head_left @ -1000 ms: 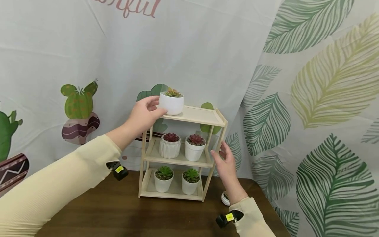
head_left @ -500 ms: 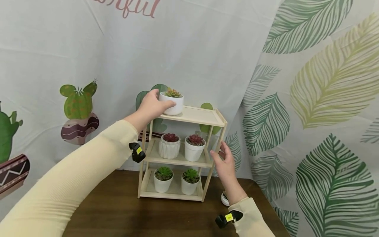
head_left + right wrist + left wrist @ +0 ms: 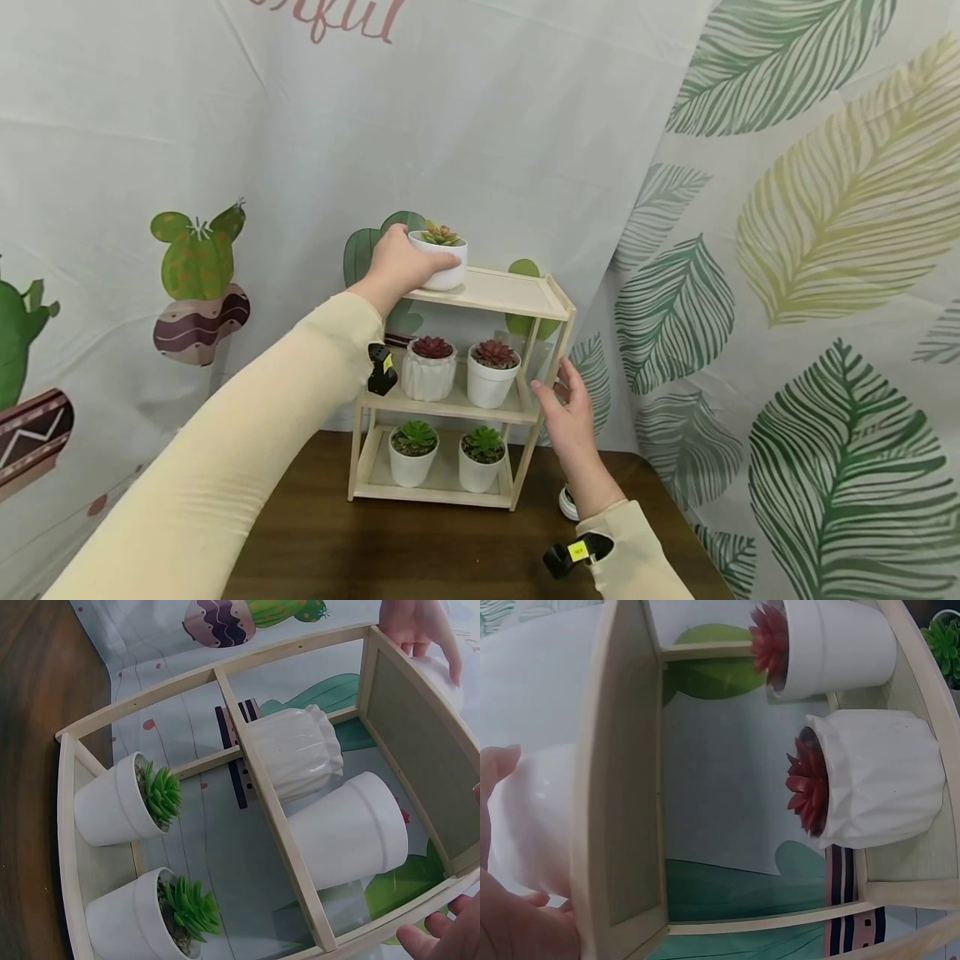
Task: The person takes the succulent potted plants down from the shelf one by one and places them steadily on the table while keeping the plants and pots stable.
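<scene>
Pot [image 3: 446, 280] (partly covered) is gripped by left hand [image 3: 405, 265]; right hand [image 3: 572, 418] is at rack [image 3: 517, 292], grasp unclear.

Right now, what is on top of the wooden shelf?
A white pot with a yellowish succulent, gripped by the left hand. In the head view, that hand hides part of the pot and the shelf's left end.
</scene>
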